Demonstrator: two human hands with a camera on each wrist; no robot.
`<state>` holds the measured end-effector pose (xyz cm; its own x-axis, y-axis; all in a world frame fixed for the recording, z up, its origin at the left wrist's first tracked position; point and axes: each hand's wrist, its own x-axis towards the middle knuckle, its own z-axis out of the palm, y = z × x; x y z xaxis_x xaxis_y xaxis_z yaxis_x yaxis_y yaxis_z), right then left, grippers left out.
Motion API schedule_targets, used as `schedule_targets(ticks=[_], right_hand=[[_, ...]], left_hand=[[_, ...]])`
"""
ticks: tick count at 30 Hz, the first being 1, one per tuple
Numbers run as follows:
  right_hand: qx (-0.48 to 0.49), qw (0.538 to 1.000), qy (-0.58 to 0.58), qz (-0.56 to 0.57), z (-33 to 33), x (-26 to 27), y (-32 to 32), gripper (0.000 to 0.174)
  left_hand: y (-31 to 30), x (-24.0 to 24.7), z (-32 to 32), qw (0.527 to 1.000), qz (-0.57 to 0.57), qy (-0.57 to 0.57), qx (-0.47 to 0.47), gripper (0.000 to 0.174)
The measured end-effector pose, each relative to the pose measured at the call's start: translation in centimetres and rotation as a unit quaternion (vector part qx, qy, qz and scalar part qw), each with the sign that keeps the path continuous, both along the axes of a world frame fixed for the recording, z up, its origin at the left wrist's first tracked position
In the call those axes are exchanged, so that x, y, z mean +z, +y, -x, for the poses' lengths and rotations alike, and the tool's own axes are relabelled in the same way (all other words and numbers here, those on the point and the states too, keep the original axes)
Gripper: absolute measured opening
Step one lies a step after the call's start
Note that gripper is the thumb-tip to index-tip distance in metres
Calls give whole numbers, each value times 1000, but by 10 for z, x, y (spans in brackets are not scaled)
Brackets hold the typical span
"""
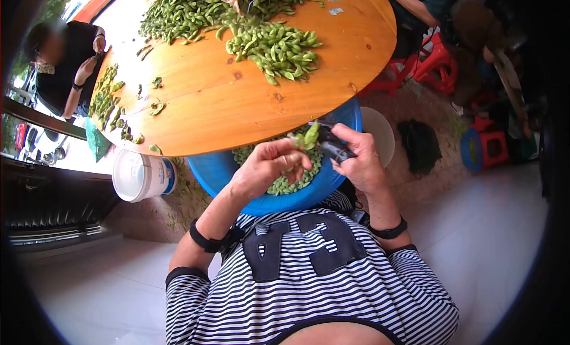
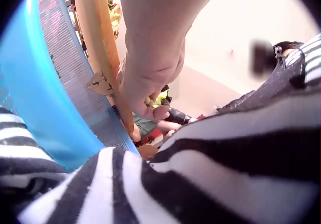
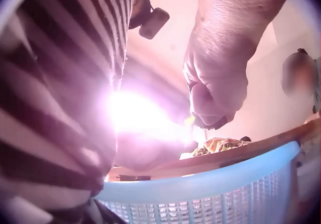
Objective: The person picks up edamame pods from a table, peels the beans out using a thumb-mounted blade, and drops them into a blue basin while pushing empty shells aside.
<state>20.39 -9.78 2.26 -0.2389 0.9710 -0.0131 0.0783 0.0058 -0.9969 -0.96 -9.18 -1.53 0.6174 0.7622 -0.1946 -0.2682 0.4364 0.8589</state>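
Over a blue basket (image 1: 208,177) holding shelled green beans, the left hand (image 1: 270,167) pinches a green pod (image 1: 311,136) between thumb and fingers. Close on its right, the right hand (image 1: 363,161) grips a black-handled tool (image 1: 336,149), its tip beside the pod. In the left wrist view the left hand (image 2: 153,78) is bent downward near the black handle (image 2: 176,115). The right wrist view shows the right hand (image 3: 215,93) with its fingers curled; glare hides part of the other hand.
A wooden table (image 1: 196,107) bears piles of pods (image 1: 276,48) and scattered scraps (image 1: 105,99). White buckets (image 1: 132,177) stand left and right of the basket. Another person (image 1: 62,66) sits at the left; red stools (image 1: 436,66) are at the right.
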Motion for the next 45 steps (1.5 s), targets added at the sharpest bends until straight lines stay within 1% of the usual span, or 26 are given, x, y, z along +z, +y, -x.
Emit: schedule_targets(ticks=[2, 3, 4, 5, 6, 7, 9, 11, 13, 15, 17, 19, 20, 22, 24, 25, 28, 30, 31, 32, 33, 34, 37, 38, 40, 45], right_hand=[[-48, 998, -15, 29, -17, 8, -1, 32], [-79, 994, -67, 17, -32, 12, -1, 32], [-107, 988, -101, -50, -49, 7, 4, 33], [-127, 933, -291, -170, -67, 12, 7, 31], [-161, 877, -409, -196, -78, 16, 6, 30], [-146, 839, -487, -195, -94, 16, 6, 31], [-147, 848, -491, -132, -107, 19, 0, 33], [-148, 858, -482, -101, -103, 25, -2, 34], [-151, 866, -472, -71, -97, 25, 1, 35], [-171, 876, -441, -90, -90, 16, 5, 38], [-171, 873, -445, -106, -85, 12, 8, 40], [-146, 882, -438, -96, -75, 19, 9, 40], [-144, 880, -443, -94, -73, 19, 9, 40], [-141, 884, -433, -105, -72, 16, 9, 40], [-120, 886, -431, -119, -70, 18, 9, 38], [-123, 887, -428, -122, -66, 18, 9, 38], [-84, 927, -317, -179, -42, 17, 10, 31], [-46, 956, -228, -177, -25, 19, 15, 31], [-35, 971, -179, -154, -12, 27, 14, 31], [-14, 986, -132, -105, -2, 29, 15, 33], [7, 995, -86, -56, 7, 31, 16, 35], [14, 1000, 20, 17, 16, 28, 17, 36], [88, 963, 218, 129, 33, 22, 22, 35], [66, 950, 266, 151, 41, 24, 20, 31], [76, 940, 289, 162, 40, 21, 18, 28], [106, 923, 337, 151, 32, 12, 17, 24]], left_hand=[[-1, -3, 4, 987, -111, 81, -84, 22], [3, 15, 8, 926, -275, 206, -155, 19], [6, 28, 11, 903, -322, 227, -169, 19], [10, 35, 16, 878, -367, 249, -181, 19], [21, 39, 22, 883, -379, 244, -130, 18], [36, 43, 31, 887, -389, 238, -78, 19], [88, 39, 52, 905, -342, 251, 37, 22], [154, 32, 77, 838, -356, 381, 162, 22], [213, 21, 100, 709, -453, 478, 252, 15], [251, 14, 113, 659, -444, 521, 311, 11], [272, 7, 115, 660, -417, 540, 316, 12], [276, 6, 110, 581, -461, 600, 298, 13], [276, 7, 107, 563, -469, 631, 256, 18], [280, 1, 108, 546, -465, 652, 247, 20], [277, 0, 112, 507, -465, 694, 214, 19], [272, 0, 113, 469, -472, 723, 188, 16], [249, 11, 118, 490, -453, 730, 150, 16], [204, 40, 105, 681, -401, 579, 200, 21], [172, 52, 95, 799, -337, 458, 196, 22], [140, 61, 83, 890, -257, 338, 166, 24], [111, 64, 69, 922, -262, 240, 157, 25], [86, 64, 52, 945, -217, 164, 179, 28], [36, 68, 16, 963, -158, 60, 208, 16], [29, 61, 7, 959, -153, 50, 235, 14], [21, 48, -7, 947, -143, 34, 287, 8], [14, 34, -20, 930, -182, 56, 314, 3]])
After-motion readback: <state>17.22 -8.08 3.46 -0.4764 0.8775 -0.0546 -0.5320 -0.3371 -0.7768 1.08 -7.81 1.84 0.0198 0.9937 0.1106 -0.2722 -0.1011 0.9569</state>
